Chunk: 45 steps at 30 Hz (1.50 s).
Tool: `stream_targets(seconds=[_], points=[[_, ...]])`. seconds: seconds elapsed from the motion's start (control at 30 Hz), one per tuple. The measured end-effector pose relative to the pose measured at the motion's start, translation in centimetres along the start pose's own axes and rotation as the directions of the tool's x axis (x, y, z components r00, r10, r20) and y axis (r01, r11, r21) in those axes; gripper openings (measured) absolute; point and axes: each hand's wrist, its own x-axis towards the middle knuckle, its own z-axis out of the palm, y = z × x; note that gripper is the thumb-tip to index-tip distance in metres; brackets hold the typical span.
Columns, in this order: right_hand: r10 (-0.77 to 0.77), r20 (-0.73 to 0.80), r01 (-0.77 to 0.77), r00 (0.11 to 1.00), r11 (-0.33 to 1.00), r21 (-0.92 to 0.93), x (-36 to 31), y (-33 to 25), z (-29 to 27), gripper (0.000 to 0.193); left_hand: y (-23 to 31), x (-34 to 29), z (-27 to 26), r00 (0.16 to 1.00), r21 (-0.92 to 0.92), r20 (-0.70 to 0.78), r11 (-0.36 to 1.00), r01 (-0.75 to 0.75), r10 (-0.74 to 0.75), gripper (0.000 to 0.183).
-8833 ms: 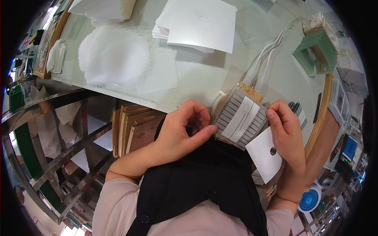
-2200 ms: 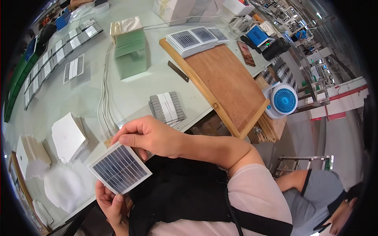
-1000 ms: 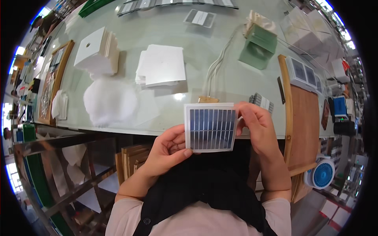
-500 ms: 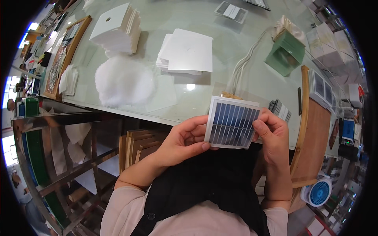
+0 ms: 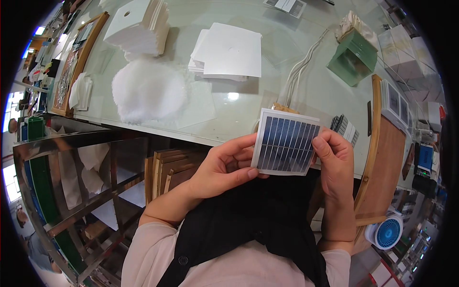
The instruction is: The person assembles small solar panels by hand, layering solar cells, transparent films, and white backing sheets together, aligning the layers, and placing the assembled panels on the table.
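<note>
Both hands are holding a small solar panel (image 5: pixel 286 142) up in front of the person's chest, just at the near edge of the glass table (image 5: pixel 267 71). The left hand (image 5: pixel 224 167) is gripping the panel's left edge, thumb lying along the lower left corner and fingers curled behind. The right hand (image 5: pixel 337 160) is pinching the right edge, fingers closed against it. The panel is facing up toward the camera, its dark blue striped face showing (tilted a little, left corner higher).

On the table beyond, a stack of white sheets (image 5: pixel 229 50) is lying near the middle, with a heap of white foam wrap (image 5: pixel 148 91) to its left and a taller pile of white cards (image 5: pixel 138 26) behind that. A green box (image 5: pixel 354 57) is sitting to the right, white cables (image 5: pixel 301 71) are running beside it, and a wooden board (image 5: pixel 382 158) is lying at the right edge. A small blue fan (image 5: pixel 387 233) is sitting low on the right.
</note>
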Motion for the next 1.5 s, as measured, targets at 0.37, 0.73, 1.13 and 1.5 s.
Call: stream_targets(seconds=[0.37,0.73,1.13,1.5], points=[[0.001,-0.009,-0.001,1.000,0.999,-0.034,0.1,0.2,-0.1,0.021,-0.2,0.1,-0.1,1.000,0.006,0.009,1.000,-0.011,0.011,0.058],[0.021,-0.046,-0.013,0.999,0.985,0.172,0.1,-0.6,0.9,0.035,-0.3,-0.2,-0.1,0.999,-0.034,0.007,0.998,-0.047,0.047,0.058],[0.043,-0.007,-0.041,0.999,0.993,0.113,0.1,0.1,0.2,0.034,-0.4,-0.1,0.1,0.994,0.021,-0.086,0.997,-0.068,0.070,0.059],[0.095,-0.002,-0.094,0.995,0.990,0.106,0.8,0.5,-0.6,0.022,-0.1,0.2,-0.1,0.991,0.086,-0.129,0.996,-0.021,0.032,0.061]])
